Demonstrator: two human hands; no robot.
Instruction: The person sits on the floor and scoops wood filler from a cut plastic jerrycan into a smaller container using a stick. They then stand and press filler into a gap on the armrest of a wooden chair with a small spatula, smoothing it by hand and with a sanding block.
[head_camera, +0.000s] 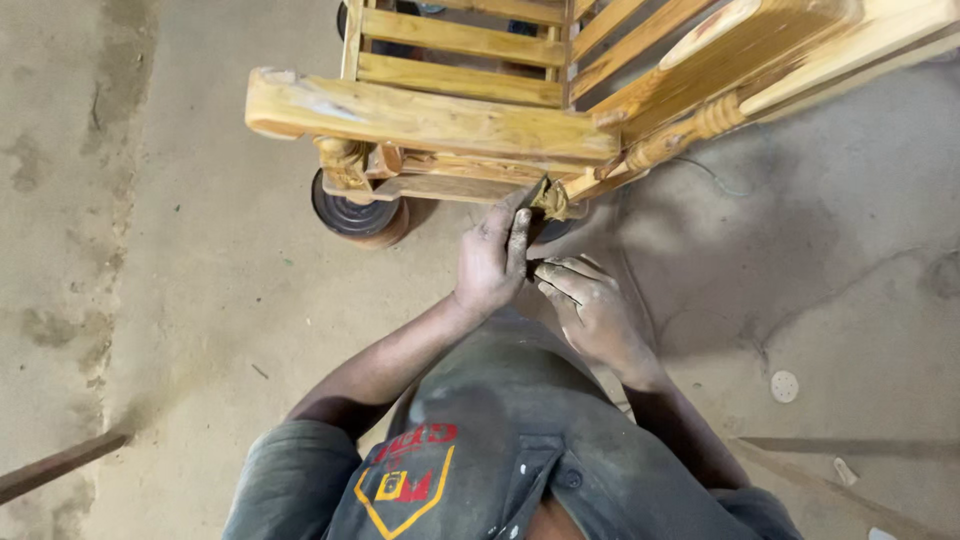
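A round dark tin (355, 212) sits on the floor (180, 250) under the wooden chair frame (430, 115), whose armrest runs left to right. The left hand (492, 262) presses fingertips on its lower joint, fingers together; the right hand (590, 310) stays loosely curled, empty, beside it.

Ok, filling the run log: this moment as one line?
left hand: fingertips on wooden chair leg joint | right hand: beside it, grip unclear | round tin under chair | dusty floor
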